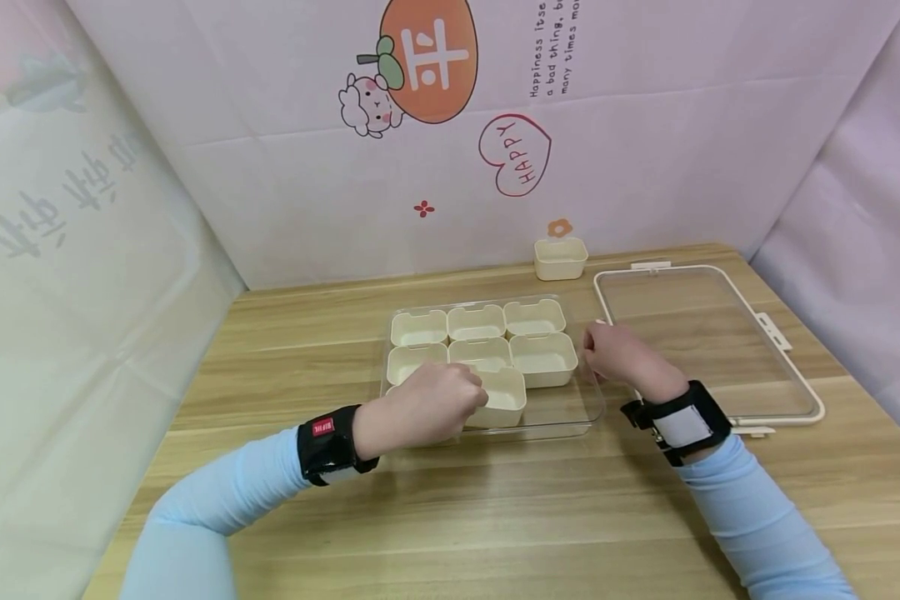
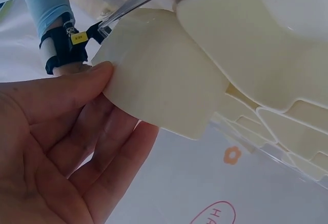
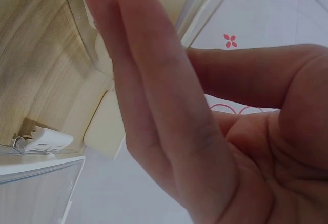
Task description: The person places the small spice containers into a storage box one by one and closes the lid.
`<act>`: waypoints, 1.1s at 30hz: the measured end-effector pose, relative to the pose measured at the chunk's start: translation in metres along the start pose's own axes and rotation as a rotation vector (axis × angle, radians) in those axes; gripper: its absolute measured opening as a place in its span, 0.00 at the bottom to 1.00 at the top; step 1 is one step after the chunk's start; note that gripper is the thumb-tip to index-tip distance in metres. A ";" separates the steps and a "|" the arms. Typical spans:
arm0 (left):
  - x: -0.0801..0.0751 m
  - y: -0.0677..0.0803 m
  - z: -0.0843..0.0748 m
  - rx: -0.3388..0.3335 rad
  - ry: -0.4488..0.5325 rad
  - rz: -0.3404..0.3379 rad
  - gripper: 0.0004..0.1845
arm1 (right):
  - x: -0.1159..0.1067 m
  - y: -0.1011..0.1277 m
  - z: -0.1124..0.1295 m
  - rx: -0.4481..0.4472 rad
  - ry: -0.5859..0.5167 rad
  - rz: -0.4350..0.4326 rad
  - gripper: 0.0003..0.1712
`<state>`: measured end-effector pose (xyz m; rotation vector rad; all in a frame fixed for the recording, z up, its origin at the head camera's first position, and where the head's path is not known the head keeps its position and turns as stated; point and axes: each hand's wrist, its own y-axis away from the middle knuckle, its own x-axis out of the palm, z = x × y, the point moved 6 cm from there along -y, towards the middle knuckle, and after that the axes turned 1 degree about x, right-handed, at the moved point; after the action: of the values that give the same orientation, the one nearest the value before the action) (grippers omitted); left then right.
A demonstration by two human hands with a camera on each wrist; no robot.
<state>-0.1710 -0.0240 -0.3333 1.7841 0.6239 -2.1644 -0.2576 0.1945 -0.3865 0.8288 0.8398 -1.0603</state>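
My left hand (image 1: 438,404) pinches a small cream box (image 1: 504,400) over the front row of a clear tray (image 1: 566,408). In the left wrist view, thumb and fingers hold the box's smooth wall (image 2: 159,75) at its edge. Behind it, several matching open boxes (image 1: 543,358) stand in two rows in the tray. My left hand partly hides another box at the front left. At the tray's right side, my right hand (image 1: 630,358) grips the clear wall; in the right wrist view its long fingers (image 3: 164,75) lie at the wall, thumb opposite.
A clear lid (image 1: 697,342) with a cream frame and side clips lies on the wooden table (image 1: 495,525) to the right. One separate cream box (image 1: 561,260) stands at the table's back edge. Printed cloth (image 1: 307,200) hangs behind and on both sides.
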 end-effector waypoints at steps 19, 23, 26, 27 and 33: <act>0.016 -0.007 0.004 -0.032 0.098 0.120 0.17 | -0.002 0.001 0.000 -0.005 -0.011 0.003 0.06; 0.018 -0.007 0.005 -0.030 0.109 0.124 0.18 | -0.003 -0.001 0.001 -0.012 0.006 -0.002 0.07; 0.019 -0.007 0.004 -0.025 0.123 0.128 0.18 | -0.002 -0.001 0.001 -0.016 0.019 0.000 0.07; 0.019 -0.007 0.004 -0.023 0.128 0.132 0.18 | -0.002 -0.001 0.001 -0.017 0.020 0.003 0.08; 0.026 -0.007 0.003 -0.024 0.128 0.170 0.20 | 0.000 0.000 0.001 -0.022 0.018 -0.004 0.07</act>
<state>-0.1821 -0.0178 -0.3567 1.9000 0.5033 -1.9369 -0.2580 0.1937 -0.3857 0.8193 0.8673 -1.0461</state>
